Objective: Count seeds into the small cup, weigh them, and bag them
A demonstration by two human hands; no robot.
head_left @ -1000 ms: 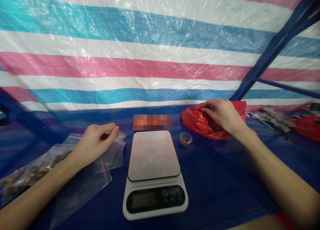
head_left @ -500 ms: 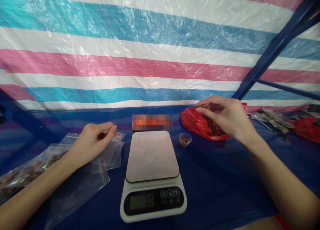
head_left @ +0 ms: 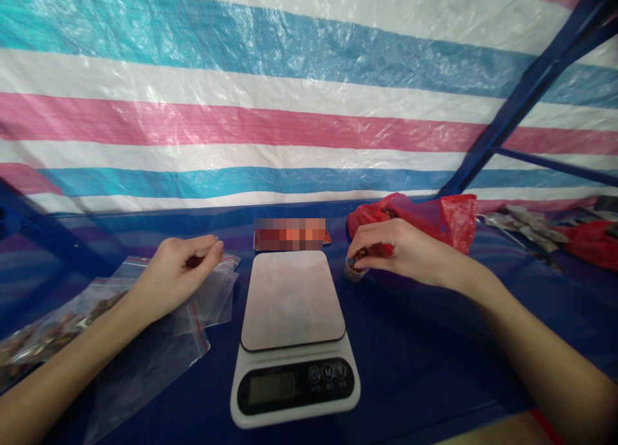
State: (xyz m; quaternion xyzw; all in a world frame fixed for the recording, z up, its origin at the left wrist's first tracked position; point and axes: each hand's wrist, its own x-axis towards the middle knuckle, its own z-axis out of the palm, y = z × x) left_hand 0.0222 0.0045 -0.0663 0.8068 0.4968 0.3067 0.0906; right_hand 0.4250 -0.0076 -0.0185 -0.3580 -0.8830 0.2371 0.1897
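Note:
My left hand (head_left: 181, 274) is closed, thumb and fingertips pinched together, above flat clear zip bags (head_left: 159, 361). Whatever it holds, if anything, is too small to name. To the right of the scale, my right hand (head_left: 393, 248) curls its thumb and fingers over the mouth of a small clear plastic cup (head_left: 356, 275). Brown bits show between those fingers, but I cannot tell whether they are gripped or lie in the cup. Behind this hand lies a red plastic bag (head_left: 425, 213), its brown contents now mostly hidden. The white digital scale (head_left: 293, 303) carries nothing on its plate.
A phone-like flat object (head_left: 290, 236) with a blurred screen lies behind the scale. At far left is a clear bag of brown pieces (head_left: 53, 339). More packets (head_left: 524, 226) and a red bag (head_left: 591, 246) lie far right. A striped sheet (head_left: 270, 123) hangs behind the blue table.
My right hand has moved left and toward me, from over the red bag to the small cup. The red bag's near side now stands up more. My left hand stays put.

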